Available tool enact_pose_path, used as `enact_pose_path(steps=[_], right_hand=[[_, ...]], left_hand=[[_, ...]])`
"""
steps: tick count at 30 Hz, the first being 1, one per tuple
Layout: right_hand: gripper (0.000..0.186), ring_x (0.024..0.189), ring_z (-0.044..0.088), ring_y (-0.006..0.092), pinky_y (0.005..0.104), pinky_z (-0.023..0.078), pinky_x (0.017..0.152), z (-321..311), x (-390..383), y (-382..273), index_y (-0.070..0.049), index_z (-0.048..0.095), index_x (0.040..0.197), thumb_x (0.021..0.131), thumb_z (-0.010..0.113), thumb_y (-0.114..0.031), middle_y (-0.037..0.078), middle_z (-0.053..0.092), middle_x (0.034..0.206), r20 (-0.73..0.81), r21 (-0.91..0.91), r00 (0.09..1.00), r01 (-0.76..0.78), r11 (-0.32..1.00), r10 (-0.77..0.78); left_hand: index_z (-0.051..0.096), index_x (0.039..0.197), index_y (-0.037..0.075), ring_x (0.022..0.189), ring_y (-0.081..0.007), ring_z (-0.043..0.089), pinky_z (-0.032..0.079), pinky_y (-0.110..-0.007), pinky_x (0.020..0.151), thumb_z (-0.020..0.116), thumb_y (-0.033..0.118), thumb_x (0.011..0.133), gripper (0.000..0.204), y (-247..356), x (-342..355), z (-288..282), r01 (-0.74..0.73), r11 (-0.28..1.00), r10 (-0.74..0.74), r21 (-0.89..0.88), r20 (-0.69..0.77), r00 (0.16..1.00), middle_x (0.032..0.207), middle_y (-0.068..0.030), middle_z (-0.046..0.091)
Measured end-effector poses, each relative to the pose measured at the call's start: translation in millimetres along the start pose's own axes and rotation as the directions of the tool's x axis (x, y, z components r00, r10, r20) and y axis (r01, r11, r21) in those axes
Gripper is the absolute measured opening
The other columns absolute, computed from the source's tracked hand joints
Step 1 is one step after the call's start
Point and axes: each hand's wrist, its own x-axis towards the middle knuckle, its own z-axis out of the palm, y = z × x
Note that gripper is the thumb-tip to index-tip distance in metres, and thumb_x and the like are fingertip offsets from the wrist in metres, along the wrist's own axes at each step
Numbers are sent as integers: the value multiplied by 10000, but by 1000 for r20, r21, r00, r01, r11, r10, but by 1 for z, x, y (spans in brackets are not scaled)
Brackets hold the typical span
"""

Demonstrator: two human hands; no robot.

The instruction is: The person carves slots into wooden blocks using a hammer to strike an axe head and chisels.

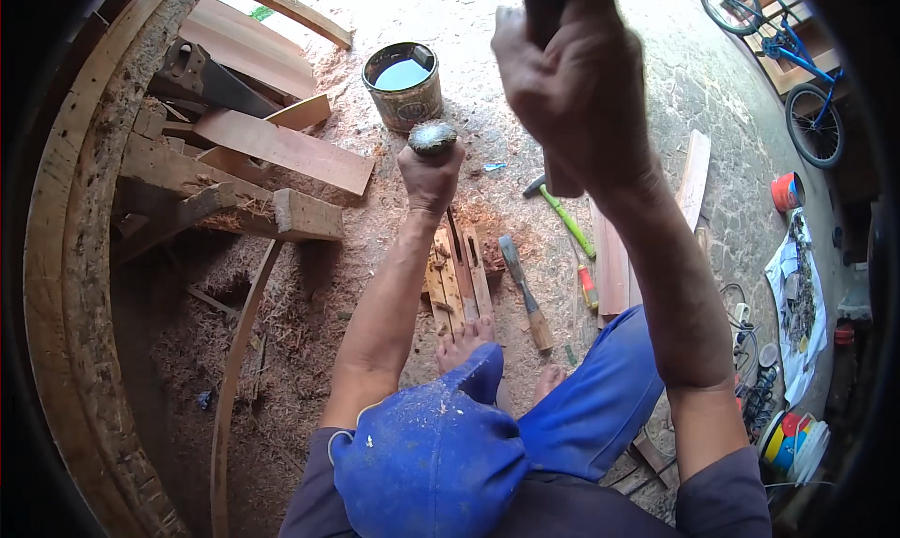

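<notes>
My left hand is closed around the handle of a chisel, whose worn, pale top shows above the fist. A thin dark shaft runs down from that hand to narrow wooden pieces with slots cut in them, and my bare foot rests on their near end. Raised at the upper right, my right hand grips a dark tool. A wooden end of it shows below the fist; its head is out of view, so its kind is unclear. A second chisel lies beside the slotted pieces.
A bucket of liquid stands ahead. To the right lie a green-handled hammer, a red-and-yellow handled tool and boards. A handsaw, planks and a beam occupy the left. Shavings cover the floor.
</notes>
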Motion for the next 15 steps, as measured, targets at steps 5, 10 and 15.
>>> enact_pose_path(steps=[5,10,15], right_hand=[[400,856,719,440,534,586,738,37,-65,10,1,435,1254,877,559,-45,292,698,988,627,-22,762,-191,981,162],[591,785,725,444,525,579,735,-31,-32,-7,-45,405,1421,863,601,-38,303,690,823,208,385,978,-63,921,-20],[151,484,562,177,347,471,437,-93,45,-5,-33,576,1040,917,658,-68,32,563,642,-576,71,801,249,966,-164]], left_hand=[[734,1014,46,862,-143,717,566,-315,786,813,99,815,220,16,-39,6,-121,993,120,-10,-106,987,948,-38,760],[737,927,17,783,-110,686,560,-302,749,748,42,798,132,-4,-15,-4,48,999,-48,14,-2,999,850,-29,740],[740,900,16,746,-99,679,553,-291,712,738,38,805,98,-4,-14,-3,6,1000,-6,7,14,1000,825,-19,743]])
